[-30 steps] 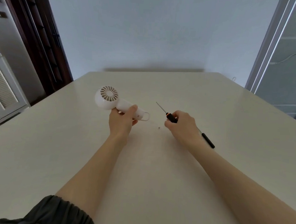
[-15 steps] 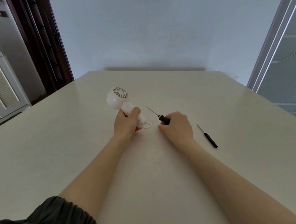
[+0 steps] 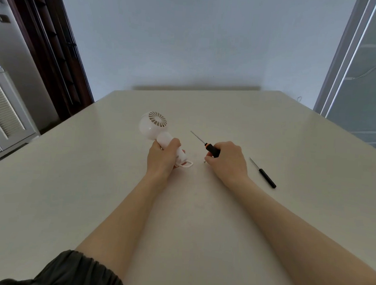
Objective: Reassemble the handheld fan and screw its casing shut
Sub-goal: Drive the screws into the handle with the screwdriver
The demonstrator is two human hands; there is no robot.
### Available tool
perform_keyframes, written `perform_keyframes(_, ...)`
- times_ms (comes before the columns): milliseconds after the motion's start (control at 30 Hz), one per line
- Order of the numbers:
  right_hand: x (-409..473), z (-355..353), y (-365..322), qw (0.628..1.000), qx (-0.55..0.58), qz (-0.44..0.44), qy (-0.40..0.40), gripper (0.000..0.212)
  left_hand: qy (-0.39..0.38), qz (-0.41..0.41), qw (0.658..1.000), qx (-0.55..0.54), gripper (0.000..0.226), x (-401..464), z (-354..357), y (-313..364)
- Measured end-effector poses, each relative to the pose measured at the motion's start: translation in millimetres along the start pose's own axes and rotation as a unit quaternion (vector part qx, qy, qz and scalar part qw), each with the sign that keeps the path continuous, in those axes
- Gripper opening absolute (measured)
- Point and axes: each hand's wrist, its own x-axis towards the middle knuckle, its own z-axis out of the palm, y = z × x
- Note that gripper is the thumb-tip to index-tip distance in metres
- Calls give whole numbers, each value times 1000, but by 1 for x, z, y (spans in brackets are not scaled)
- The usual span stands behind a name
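Left hand (image 3: 163, 156) wrapped round the fan (image 3: 161, 138) handle, steadying it on the table (image 3: 199, 231). Just right of the fan, right hand (image 3: 225, 162) gripping a screwdriver (image 3: 206, 146), fingertips probably pinching a screw. Spare screwdriver (image 3: 263, 173) further right.

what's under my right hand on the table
Your right hand grips a black-handled screwdriver, its shaft pointing away. A tiny object, maybe a screw, shows at your fingertips. Anything beneath the palm is covered.
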Motion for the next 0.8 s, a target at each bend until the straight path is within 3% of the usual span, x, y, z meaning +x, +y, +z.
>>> perform_keyframes(300, -1, 0, -3, 998, -49, -8, -28, 11, -9, 3, 1000, 11, 17, -3, 1, 3)
perform_keyframes(533, -2, 1, -4, 993, -109, -39, -25, 12, -3, 0, 1000, 8, 12, -4, 3, 3)
perform_keyframes(600, -2, 0, -3, 998, -59, -23, -19, 21, -10, -1, 1000, -9, 4, -6, 3, 5)
perform_keyframes(667, 0, -4, -3, 997, 69, 12, -20, 27, -20, -4, 1000, -16, 4, -8, 4, 7)
perform_keyframes(800, -1, -16, -11, 946, 303, 87, -78, 13, -49, 2, 999, 0, 13, -12, 4, 9)
